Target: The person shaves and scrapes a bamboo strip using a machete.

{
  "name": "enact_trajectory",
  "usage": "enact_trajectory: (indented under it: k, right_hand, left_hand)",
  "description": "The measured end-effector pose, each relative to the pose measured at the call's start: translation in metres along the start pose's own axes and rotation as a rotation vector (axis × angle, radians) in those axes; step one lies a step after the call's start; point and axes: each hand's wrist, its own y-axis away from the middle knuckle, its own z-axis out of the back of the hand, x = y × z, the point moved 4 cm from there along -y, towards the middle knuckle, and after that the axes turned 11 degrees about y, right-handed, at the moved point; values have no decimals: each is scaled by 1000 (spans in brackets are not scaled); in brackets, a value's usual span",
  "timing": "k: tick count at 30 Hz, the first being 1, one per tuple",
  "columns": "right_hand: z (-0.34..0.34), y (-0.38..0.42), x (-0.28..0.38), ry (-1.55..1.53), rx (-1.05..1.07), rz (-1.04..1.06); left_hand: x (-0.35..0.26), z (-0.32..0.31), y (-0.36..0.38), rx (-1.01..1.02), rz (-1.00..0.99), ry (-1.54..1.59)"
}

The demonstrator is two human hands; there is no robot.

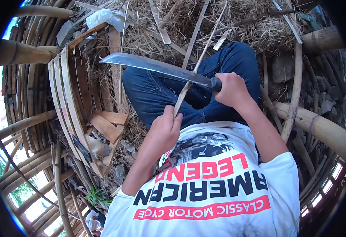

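Note:
A long machete (153, 68) points to the left, its dark handle wrapped by my right hand (232, 90) above my right thigh. My left hand (167, 125) grips the near end of a thin bamboo strip (184, 93) in front of my shirt. From there the strip runs up and away past my lap toward the top of the view. The blade crosses over the strip at mid-length, close to the handle side. Both hands are over my crossed legs in blue jeans (145, 93).
Dry shavings (244, 31) and loose strips lie beyond my legs. Curved slats (68, 98) and wood pieces (105, 126) are at left, near a white plastic bag (105, 19). Bamboo poles (319, 126) flank both sides. Part of another person (95, 222) shows at the lower left.

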Motion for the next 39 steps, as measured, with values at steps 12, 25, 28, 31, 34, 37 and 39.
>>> enact_trajectory:
  k: [12, 25, 28, 31, 34, 37, 39]
  right_hand:
    - [31, -24, -37, 150, -93, -232]
    - [-10, 27, 1, 61, 35, 44]
    - [5, -22, -45, 187, -50, -59]
    - [27, -93, -129, 162, -131, -420]
    - [45, -109, -122, 197, -144, -421]
    - [37, -88, -99, 204, -82, -359]
    - [15, -68, -82, 172, -115, -272]
  left_hand:
    - [19, -9, 6, 5, -33, 97]
    - [26, -13, -6, 40, 80, 177]
    - [26, -7, 4, 75, 141, 84]
    - [20, -11, 7, 102, 82, 81]
    - [28, -15, 1, 83, -3, 186]
    - [33, 2, 4, 90, 87, 205]
    - [34, 3, 0, 78, 139, 168]
